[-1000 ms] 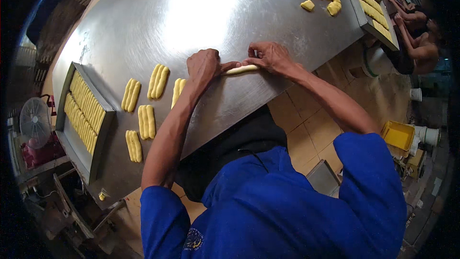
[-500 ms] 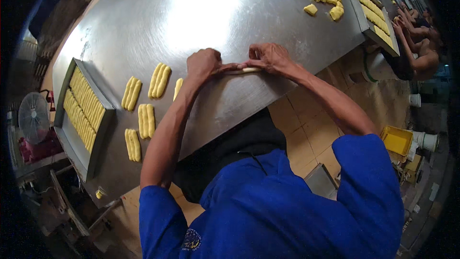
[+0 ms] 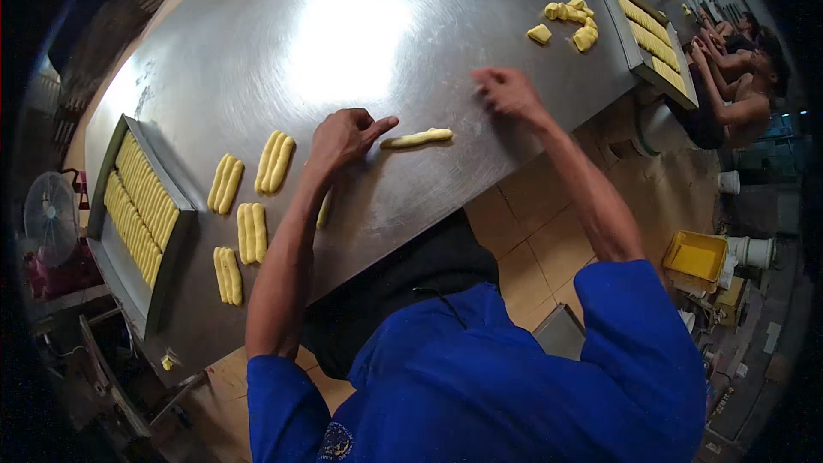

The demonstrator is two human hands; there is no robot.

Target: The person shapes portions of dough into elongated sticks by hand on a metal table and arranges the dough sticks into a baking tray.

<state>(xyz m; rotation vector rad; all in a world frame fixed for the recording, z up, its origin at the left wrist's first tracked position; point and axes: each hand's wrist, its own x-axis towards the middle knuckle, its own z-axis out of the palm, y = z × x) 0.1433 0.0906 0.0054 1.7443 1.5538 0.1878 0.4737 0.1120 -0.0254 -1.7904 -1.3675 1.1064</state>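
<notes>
A short roll of yellow dough (image 3: 417, 139) lies on the metal table (image 3: 386, 206), with neither hand on it. My left hand (image 3: 345, 139) is just left of the roll, holding nothing, its thumb stretched toward the roll and apart from the loosely bent fingers. To the right, my right hand (image 3: 510, 96) is off the roll; motion blurs its fingers. Left of my left forearm lie several flat dough pieces (image 3: 274, 162), each made of strips side by side. Another dough strip (image 3: 323, 208) shows partly from behind that forearm.
At the left table edge stands a metal tray (image 3: 167, 261) with rows of dough pieces. Dough lumps (image 3: 585, 38) lie at the far right, beside another filled tray (image 3: 630, 51). People (image 3: 741, 90) work beyond it. A yellow crate (image 3: 696, 255) is on the floor at right.
Both hands have come off the dough roll. My right hand has moved right and my left hand left and nearer to me, leaving the whole roll in sight.
</notes>
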